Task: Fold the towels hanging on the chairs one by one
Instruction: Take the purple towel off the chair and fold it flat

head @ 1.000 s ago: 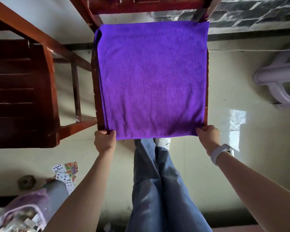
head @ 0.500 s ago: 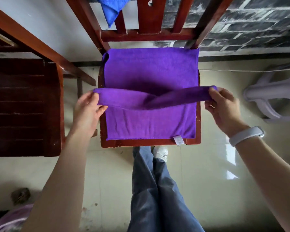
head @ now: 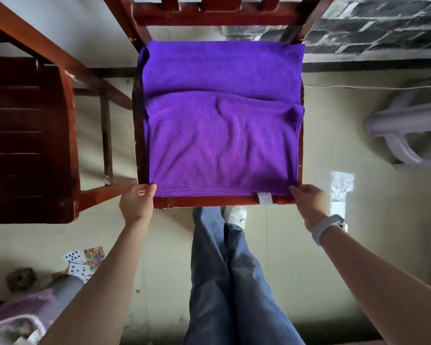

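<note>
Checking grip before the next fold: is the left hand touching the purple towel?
Touching. The head view shows the left hand pinching the purple towel at its near left corner.

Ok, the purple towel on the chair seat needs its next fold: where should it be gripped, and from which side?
Judging by its pose, grip the purple towel at its two near corners, coming from the front edge of the chair. The left hand and right hand already pinch there; the near hem lies straight and free, while the far part is doubled over.
</note>
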The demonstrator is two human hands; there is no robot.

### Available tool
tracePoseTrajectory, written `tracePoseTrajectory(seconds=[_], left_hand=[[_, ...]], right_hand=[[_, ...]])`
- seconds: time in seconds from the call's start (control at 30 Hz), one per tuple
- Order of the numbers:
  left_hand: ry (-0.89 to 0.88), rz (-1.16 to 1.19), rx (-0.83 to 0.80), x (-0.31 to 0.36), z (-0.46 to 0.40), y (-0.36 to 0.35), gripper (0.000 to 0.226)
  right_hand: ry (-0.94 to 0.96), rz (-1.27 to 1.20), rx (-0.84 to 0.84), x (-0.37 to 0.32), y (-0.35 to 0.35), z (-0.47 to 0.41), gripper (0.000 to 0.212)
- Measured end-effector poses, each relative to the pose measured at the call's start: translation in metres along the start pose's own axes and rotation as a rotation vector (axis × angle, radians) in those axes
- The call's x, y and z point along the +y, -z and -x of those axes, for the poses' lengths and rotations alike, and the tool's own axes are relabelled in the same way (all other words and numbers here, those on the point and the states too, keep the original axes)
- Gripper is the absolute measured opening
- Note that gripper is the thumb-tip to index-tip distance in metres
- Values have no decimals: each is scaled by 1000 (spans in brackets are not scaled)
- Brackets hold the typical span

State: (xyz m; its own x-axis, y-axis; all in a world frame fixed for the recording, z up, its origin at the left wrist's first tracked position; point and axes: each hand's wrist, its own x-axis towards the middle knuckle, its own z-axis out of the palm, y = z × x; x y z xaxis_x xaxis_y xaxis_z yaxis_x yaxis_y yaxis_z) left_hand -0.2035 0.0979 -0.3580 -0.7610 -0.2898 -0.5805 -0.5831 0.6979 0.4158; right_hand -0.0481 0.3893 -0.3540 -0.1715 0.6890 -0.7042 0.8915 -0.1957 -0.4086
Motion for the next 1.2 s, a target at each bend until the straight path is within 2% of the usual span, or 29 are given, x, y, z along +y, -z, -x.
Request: tracePoseTrajectory(seconds=[0.13, 0.27, 0.47, 0.57, 0.63, 0.73, 0.83, 0.97, 1.2], left_hand=[[8, -44, -37, 5, 1, 1, 25], [50, -61, -107, 8, -3, 1, 26], [138, 50, -242, 3, -6, 7, 16], [162, 198, -226, 3, -3, 9, 16], [199, 326, -220, 9, 1, 14, 6], [257, 495, -249, 11, 4, 24, 14], [312, 595, -275, 8, 7, 30, 11], [354, 657, -276, 6, 10, 31, 11], [344, 606, -256, 12, 13, 29, 10]], right_hand=[[39, 54, -15, -2, -7, 4, 10], [-4, 2, -31, 0, -13, 5, 29], [-28, -85, -47, 4, -6, 2, 27], [-11, -124, -34, 0, 4, 4, 23], [-28, -194, -29, -2, 10, 4, 23], [-88, -359, -68, -4, 17, 6, 20], [-164, -487, -105, -7, 20, 11, 18], [-233, -560, -103, -9, 23, 13, 18], [-191, -550, -122, -10, 26, 15, 14]])
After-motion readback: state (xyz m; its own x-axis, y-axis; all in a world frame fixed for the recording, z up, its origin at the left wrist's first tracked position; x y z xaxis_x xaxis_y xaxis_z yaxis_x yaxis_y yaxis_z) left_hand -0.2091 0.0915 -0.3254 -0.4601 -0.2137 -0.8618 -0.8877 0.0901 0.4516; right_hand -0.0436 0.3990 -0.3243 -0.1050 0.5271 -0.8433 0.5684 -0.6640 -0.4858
